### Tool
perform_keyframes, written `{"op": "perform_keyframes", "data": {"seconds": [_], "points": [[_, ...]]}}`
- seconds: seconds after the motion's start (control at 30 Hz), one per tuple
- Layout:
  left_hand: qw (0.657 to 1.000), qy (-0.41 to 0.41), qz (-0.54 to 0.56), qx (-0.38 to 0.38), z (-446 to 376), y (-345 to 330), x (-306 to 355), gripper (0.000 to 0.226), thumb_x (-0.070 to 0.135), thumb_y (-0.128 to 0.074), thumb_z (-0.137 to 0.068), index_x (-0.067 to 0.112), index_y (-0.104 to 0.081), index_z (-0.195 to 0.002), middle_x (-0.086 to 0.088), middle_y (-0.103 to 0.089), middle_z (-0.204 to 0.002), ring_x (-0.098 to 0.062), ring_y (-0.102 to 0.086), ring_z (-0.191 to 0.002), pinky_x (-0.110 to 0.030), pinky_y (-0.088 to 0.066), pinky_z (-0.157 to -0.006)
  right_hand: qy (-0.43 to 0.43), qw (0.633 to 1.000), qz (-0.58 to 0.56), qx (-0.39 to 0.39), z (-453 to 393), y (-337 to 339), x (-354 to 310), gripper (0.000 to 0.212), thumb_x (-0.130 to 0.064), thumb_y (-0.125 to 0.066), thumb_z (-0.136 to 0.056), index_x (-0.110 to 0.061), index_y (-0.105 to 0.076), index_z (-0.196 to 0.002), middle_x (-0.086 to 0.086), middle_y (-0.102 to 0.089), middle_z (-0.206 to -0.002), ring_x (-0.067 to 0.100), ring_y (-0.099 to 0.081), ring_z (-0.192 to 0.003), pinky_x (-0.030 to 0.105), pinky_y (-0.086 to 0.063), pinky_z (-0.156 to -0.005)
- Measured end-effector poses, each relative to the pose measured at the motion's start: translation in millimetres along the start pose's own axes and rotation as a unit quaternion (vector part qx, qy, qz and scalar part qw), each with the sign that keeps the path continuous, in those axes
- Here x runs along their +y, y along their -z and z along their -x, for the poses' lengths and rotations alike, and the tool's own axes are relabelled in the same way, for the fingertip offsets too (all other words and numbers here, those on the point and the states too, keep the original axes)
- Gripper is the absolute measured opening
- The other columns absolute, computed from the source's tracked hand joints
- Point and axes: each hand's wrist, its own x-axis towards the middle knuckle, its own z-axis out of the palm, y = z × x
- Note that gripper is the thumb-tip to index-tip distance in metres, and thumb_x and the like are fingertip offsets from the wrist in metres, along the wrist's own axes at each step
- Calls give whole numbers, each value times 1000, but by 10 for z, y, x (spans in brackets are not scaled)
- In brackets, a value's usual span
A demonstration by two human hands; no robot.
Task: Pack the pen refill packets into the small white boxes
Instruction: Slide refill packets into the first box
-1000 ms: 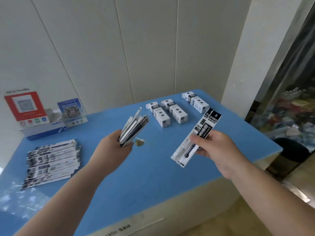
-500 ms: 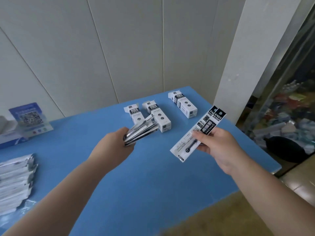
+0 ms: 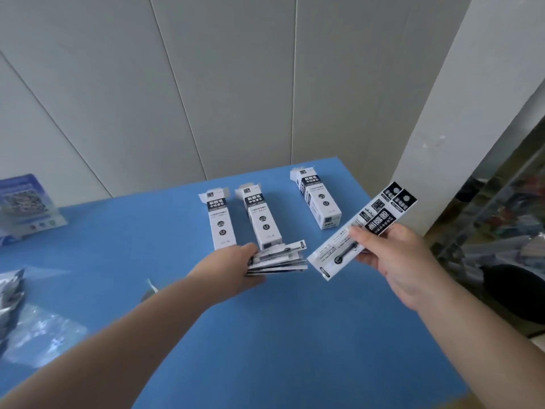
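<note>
Refill packets: one single packet (image 3: pixel 362 231) is pinched in the right hand (image 3: pixel 392 258), held in the air and slanting up to the right; a fanned bundle of packets (image 3: pixel 278 258) is gripped in the left hand (image 3: pixel 236 271), low over the bench, just in front of the nearest boxes.
Hands: both are closed on packets; right thumb lies across the face of the single packet near its middle, fingers behind it; left fingers wrap one end of the bundle, the free ends splaying toward the right hand.
Handling: packets look thin, flat and light, likely a glossy sleeve with a slim refill inside; I judge them bendy across the flat and slippery against each other, so the bundle could fan or shed one.
Where to hold: near mid-length by the flat faces, leaving the leading end free to enter a box mouth.
Small white boxes: three boxes (image 3: pixel 261 219) lie flat beyond the left hand, two side by side and one apart, beyond the right hand; the flaps at their far ends look open.
Bench: blue bench (image 3: pixel 265 335), smooth and matte.
Left of the left arm: clear plastic wrap (image 3: pixel 38 335) and a blurred blue sign (image 3: pixel 26 202).
Room: pale panelled wall behind; cluttered shelving to the right of the right hand, too blurred to read.
</note>
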Motion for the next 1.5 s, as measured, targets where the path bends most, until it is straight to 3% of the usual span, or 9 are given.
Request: {"op": "perform_keyframes", "data": {"seconds": [0.27, 0.37, 0.6, 0.73, 0.87, 1.03, 1.2, 1.3, 1.5], "points": [[1000, 16, -16, -12, -90, -322, 213, 34, 48, -62, -81, 33, -42, -102, 13, -53, -96, -19, -55, -86, -31, -36, -53, -24, 996, -13, -80, -352, 200, 47, 9, -7, -62, -96, -8, -71, -101, 13, -77, -108, 23, -74, -101, 32, -61, -80], [1000, -11, -19, 8, -103, -346, 236, 44, 51, -66, -82, 37, -46, -118, 15, -53, -114, -13, -50, -108, -33, -48, -75, -32, 994, -17, -103, -427, 153, 81, 10, -7, -62, -96, -9, -72, -101, 13, -78, -107, 22, -74, -99, 27, -61, -74], [995, -71, -70, 16, -118, -287, 230, 77, 74, -64, -76, 37, -43, -141, 15, -48, -132, -13, -39, -126, -32, -42, -100, -38, 994, -20, -96, -553, 45, 180, 13, -9, -64, -96, -7, -70, -107, 14, -77, -110, 25, -74, -102, 32, -61, -79], [990, -108, -70, 64, -51, -215, 203, 76, 78, -55, -78, 34, -49, -140, 16, -52, -134, -11, -42, -126, -31, -42, -102, -41, 995, -14, -93, -605, -36, 211, 15, -9, -64, -96, -7, -70, -109, 15, -76, -111, 26, -73, -103, 36, -61, -83], [973, -135, -36, 186, -61, -59, 86, 47, 59, -52, -92, 23, -70, -114, 8, -67, -110, -18, -59, -105, -37, -50, -92, -41, 995, -4, -88, -660, -122, 221, 14, -10, -65, -95, -7, -69, -109, 14, -77, -107, 25, -74, -101, 32, -61, -78], [961, 62, 26, 267, -262, 138, -252, 36, 44, -63, -92, 19, -68, -117, 3, -62, -115, -22, -55, -113, -33, -41, -98, -45, 995, 7, -84, -707, -206, 226, 16, -10, -65, -96, -6, -69, -110, 13, -78, -107, 27, -74, -102, 42, -58, -87], [951, 218, 76, 205, -522, 207, -561, 82, 76, -54, -79, 19, -47, -138, 1, -45, -133, -20, -39, -132, -37, -38, -106, -35, 993, 33, -106, -688, -272, 215, 11, -10, -65, -96, -3, -70, -104, 14, -78, -101, 25, -76, -96, 29, -61, -76], [938, 313, 99, 114, -691, 235, -604, 103, 89, -50, -69, 15, -40, -139, -3, -42, -135, -25, -45, -127, -40, -47, -90, -35, 992, 36, -117, -665, -317, 207, 11, -11, -64, -97, -3, -71, -101, 13, -79, -99, 23, -77, -94, 25, -61, -73], [879, 372, 295, 49, -846, 225, -556, 50, 51, -64, -71, 17, -55, -108, -2, -63, -106, -19, -64, -87, -31, -53, -66, -41, 993, 29, -104, -643, -376, 175, 12, -13, -62, -99, -6, -73, -100, 13, -79, -101, 25, -76, -96, 27, -61, -75]]}}
